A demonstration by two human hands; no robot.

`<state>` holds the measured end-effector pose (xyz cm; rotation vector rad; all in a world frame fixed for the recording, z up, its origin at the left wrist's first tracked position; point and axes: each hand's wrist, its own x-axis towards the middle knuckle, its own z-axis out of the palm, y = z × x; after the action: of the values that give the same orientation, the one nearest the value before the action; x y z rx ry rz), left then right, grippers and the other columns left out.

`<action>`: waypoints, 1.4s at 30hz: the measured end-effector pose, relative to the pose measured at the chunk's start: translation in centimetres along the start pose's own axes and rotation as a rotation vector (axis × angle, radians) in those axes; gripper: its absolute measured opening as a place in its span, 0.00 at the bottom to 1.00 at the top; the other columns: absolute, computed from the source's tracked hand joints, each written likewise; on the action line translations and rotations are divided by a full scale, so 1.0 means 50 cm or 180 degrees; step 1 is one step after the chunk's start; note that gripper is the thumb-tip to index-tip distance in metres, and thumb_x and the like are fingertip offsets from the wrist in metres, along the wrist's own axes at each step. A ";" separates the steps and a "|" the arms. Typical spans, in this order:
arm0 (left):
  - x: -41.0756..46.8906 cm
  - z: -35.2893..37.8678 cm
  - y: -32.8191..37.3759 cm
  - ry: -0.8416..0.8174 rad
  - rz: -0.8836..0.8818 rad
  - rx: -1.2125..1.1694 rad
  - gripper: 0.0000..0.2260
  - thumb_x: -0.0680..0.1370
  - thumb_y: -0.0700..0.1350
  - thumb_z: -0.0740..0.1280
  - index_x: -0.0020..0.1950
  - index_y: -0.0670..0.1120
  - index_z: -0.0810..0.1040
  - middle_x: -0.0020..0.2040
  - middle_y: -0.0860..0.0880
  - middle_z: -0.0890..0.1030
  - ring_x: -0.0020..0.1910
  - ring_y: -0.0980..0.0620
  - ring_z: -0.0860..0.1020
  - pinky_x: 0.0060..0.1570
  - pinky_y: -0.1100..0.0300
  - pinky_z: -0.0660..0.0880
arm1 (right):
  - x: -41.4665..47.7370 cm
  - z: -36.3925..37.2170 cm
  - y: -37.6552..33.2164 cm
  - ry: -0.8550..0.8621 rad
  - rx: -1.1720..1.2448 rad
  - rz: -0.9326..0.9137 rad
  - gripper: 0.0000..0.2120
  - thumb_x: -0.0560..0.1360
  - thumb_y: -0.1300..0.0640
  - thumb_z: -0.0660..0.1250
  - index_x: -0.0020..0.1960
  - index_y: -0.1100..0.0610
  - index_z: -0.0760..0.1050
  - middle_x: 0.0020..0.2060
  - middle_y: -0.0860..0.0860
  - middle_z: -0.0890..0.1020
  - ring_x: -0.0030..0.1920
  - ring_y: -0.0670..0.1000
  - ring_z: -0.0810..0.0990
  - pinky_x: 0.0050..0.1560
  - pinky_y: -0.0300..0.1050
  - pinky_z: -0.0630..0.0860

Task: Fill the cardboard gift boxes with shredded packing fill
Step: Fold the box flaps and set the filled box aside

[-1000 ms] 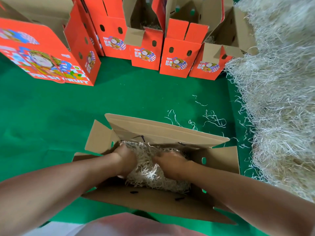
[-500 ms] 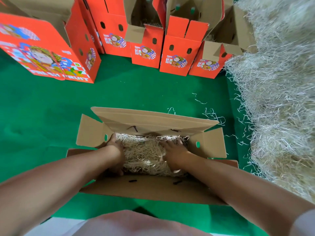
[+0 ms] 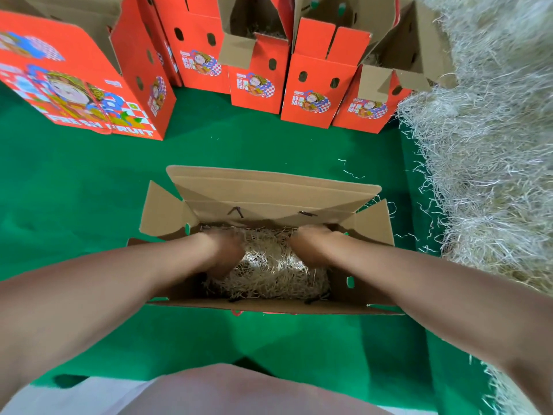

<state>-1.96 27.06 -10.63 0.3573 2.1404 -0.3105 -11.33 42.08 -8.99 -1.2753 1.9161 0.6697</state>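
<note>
Broadly, I am looking down at a green-covered bench (image 3: 89,205), and its right side is taken up by a big heap of pale shredded fill (image 3: 493,145) that spills toward the middle. Along the far edge stands a row of red gift boxes (image 3: 311,85), flaps up, some with fill showing inside. Just in front of me sits one open brown box (image 3: 269,193), its flaps splayed outward, and a mound of fill (image 3: 269,274) lies on its floor, thick in the middle and thin toward the near right corner. My left hand (image 3: 223,250) and right hand (image 3: 308,244) are both down inside the box, on either side of the mound and against it. They are blurred, so I cannot tell whether the fingers are curled into the strands or laid flat on them. A few loose strands (image 3: 350,172) lie on the bench beyond the box. As I judge it, the risk is uneven packing: pressing harder on one side could skew the light box or bow a wall. Strands clinging to my hands could also trail out over the rim when I lift them, and the springy fill may puff back up.
</note>
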 end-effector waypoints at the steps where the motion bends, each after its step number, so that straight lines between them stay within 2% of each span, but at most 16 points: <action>1: 0.000 0.006 -0.002 -0.0331 -0.0010 0.0155 0.24 0.78 0.48 0.61 0.73 0.49 0.62 0.75 0.41 0.55 0.73 0.40 0.57 0.68 0.39 0.59 | 0.004 0.011 0.000 -0.0407 -0.0164 -0.0070 0.14 0.78 0.62 0.59 0.63 0.62 0.72 0.60 0.57 0.76 0.56 0.55 0.77 0.51 0.45 0.75; 4: -0.006 0.020 -0.019 -0.1020 -0.0075 0.0608 0.22 0.78 0.50 0.61 0.72 0.48 0.65 0.75 0.43 0.57 0.74 0.42 0.53 0.69 0.35 0.49 | 0.010 0.035 0.014 -0.1247 -0.0227 -0.0370 0.24 0.79 0.62 0.57 0.74 0.53 0.60 0.71 0.56 0.64 0.69 0.58 0.66 0.65 0.52 0.68; 6: -0.012 0.018 -0.023 -0.0933 -0.0025 0.0905 0.18 0.79 0.48 0.60 0.67 0.45 0.71 0.71 0.43 0.66 0.71 0.43 0.62 0.67 0.39 0.59 | 0.003 0.039 0.021 -0.1266 -0.0104 -0.0488 0.23 0.79 0.63 0.55 0.73 0.52 0.62 0.71 0.54 0.66 0.69 0.56 0.66 0.66 0.51 0.67; 10: -0.014 -0.011 -0.012 0.0528 0.0405 0.0857 0.13 0.79 0.47 0.59 0.60 0.46 0.75 0.62 0.45 0.73 0.61 0.45 0.72 0.58 0.51 0.69 | 0.006 0.031 0.002 0.0289 -0.0172 -0.0358 0.12 0.75 0.65 0.60 0.57 0.61 0.75 0.56 0.55 0.79 0.56 0.57 0.78 0.48 0.50 0.76; 12: -0.003 -0.019 -0.008 0.0865 0.0591 0.0431 0.15 0.76 0.45 0.63 0.63 0.45 0.73 0.63 0.43 0.71 0.61 0.44 0.71 0.59 0.51 0.71 | 0.006 0.022 -0.017 0.0623 -0.0076 -0.0371 0.07 0.74 0.66 0.62 0.49 0.61 0.76 0.46 0.56 0.79 0.49 0.57 0.80 0.43 0.48 0.76; 16: 0.028 -0.015 0.005 0.0261 0.0907 -0.0099 0.38 0.71 0.40 0.70 0.76 0.52 0.55 0.76 0.46 0.51 0.72 0.39 0.58 0.63 0.43 0.68 | 0.018 0.041 -0.034 -0.0325 -0.0148 -0.0556 0.11 0.75 0.63 0.64 0.56 0.63 0.75 0.53 0.57 0.78 0.49 0.56 0.76 0.49 0.46 0.74; 20: 0.054 0.023 0.002 -0.0402 0.0519 0.0324 0.28 0.77 0.44 0.62 0.74 0.60 0.57 0.76 0.53 0.38 0.74 0.38 0.47 0.66 0.37 0.62 | 0.015 0.066 -0.008 -0.0972 -0.0555 -0.0246 0.18 0.76 0.59 0.62 0.65 0.60 0.71 0.63 0.57 0.73 0.62 0.58 0.72 0.62 0.53 0.71; 25: 0.047 0.020 -0.021 -0.0569 0.0416 0.0312 0.30 0.76 0.41 0.64 0.74 0.56 0.58 0.77 0.52 0.43 0.75 0.42 0.48 0.67 0.38 0.61 | 0.008 0.057 0.009 -0.0739 -0.0558 0.0016 0.17 0.77 0.56 0.61 0.65 0.56 0.71 0.62 0.54 0.75 0.61 0.57 0.73 0.58 0.52 0.72; 28: 0.030 -0.004 -0.015 -0.0293 0.0305 -0.0582 0.23 0.78 0.41 0.61 0.73 0.52 0.62 0.75 0.48 0.58 0.72 0.44 0.61 0.65 0.47 0.67 | 0.007 0.032 -0.004 0.0327 -0.0217 -0.0026 0.10 0.75 0.61 0.62 0.55 0.59 0.76 0.56 0.55 0.78 0.55 0.56 0.78 0.45 0.48 0.73; 30: 0.021 -0.016 -0.014 0.0306 0.0059 -0.0868 0.16 0.81 0.44 0.57 0.69 0.48 0.69 0.68 0.46 0.70 0.65 0.46 0.70 0.60 0.56 0.70 | 0.008 0.029 -0.010 0.0870 -0.0160 -0.0077 0.11 0.75 0.64 0.61 0.55 0.60 0.76 0.56 0.57 0.78 0.55 0.58 0.77 0.45 0.48 0.72; 31: 0.016 -0.019 -0.016 0.0441 -0.0035 -0.0847 0.15 0.80 0.42 0.56 0.67 0.45 0.71 0.66 0.44 0.72 0.61 0.47 0.72 0.57 0.57 0.70 | 0.011 0.032 -0.010 0.0829 -0.0128 -0.0100 0.13 0.75 0.64 0.60 0.59 0.61 0.75 0.58 0.59 0.75 0.57 0.59 0.76 0.48 0.49 0.72; 33: 0.009 -0.018 -0.019 -0.0076 -0.0023 -0.0640 0.16 0.79 0.39 0.57 0.66 0.40 0.71 0.63 0.41 0.74 0.55 0.46 0.74 0.55 0.56 0.73 | 0.021 0.048 -0.007 0.0101 -0.0133 -0.0186 0.20 0.76 0.63 0.61 0.68 0.58 0.68 0.68 0.59 0.67 0.65 0.60 0.69 0.59 0.52 0.71; 36: 0.016 0.003 -0.003 -0.0854 0.0202 -0.0367 0.22 0.79 0.41 0.60 0.73 0.43 0.63 0.71 0.41 0.66 0.66 0.43 0.68 0.64 0.49 0.69 | 0.021 0.062 -0.002 -0.0838 -0.0136 -0.0384 0.29 0.78 0.62 0.58 0.75 0.46 0.54 0.76 0.54 0.52 0.74 0.59 0.55 0.70 0.55 0.58; 38: 0.012 0.009 0.004 -0.0774 0.0343 -0.0472 0.25 0.78 0.39 0.61 0.75 0.44 0.59 0.73 0.41 0.62 0.70 0.41 0.63 0.65 0.50 0.67 | 0.016 0.059 -0.004 -0.0536 -0.0125 -0.0407 0.28 0.78 0.64 0.58 0.74 0.47 0.58 0.74 0.55 0.60 0.71 0.58 0.62 0.66 0.54 0.65; 40: 0.001 0.002 0.007 -0.0428 0.0243 -0.0567 0.21 0.78 0.39 0.60 0.71 0.43 0.65 0.68 0.41 0.69 0.64 0.42 0.71 0.57 0.53 0.73 | 0.009 0.045 -0.008 0.0235 -0.0177 -0.0358 0.20 0.76 0.65 0.61 0.66 0.55 0.71 0.62 0.57 0.75 0.61 0.58 0.75 0.55 0.52 0.75; 42: -0.006 -0.004 -0.006 0.0087 -0.0019 -0.0794 0.15 0.78 0.39 0.61 0.64 0.42 0.73 0.61 0.42 0.75 0.56 0.44 0.76 0.50 0.55 0.75 | 0.006 0.041 -0.013 0.0585 -0.0197 -0.0425 0.12 0.74 0.66 0.62 0.57 0.60 0.76 0.53 0.58 0.79 0.53 0.59 0.79 0.47 0.50 0.77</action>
<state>-2.08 26.80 -10.22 0.2120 2.1765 -0.0404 -10.23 43.20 -10.49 -1.5349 1.9472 0.5635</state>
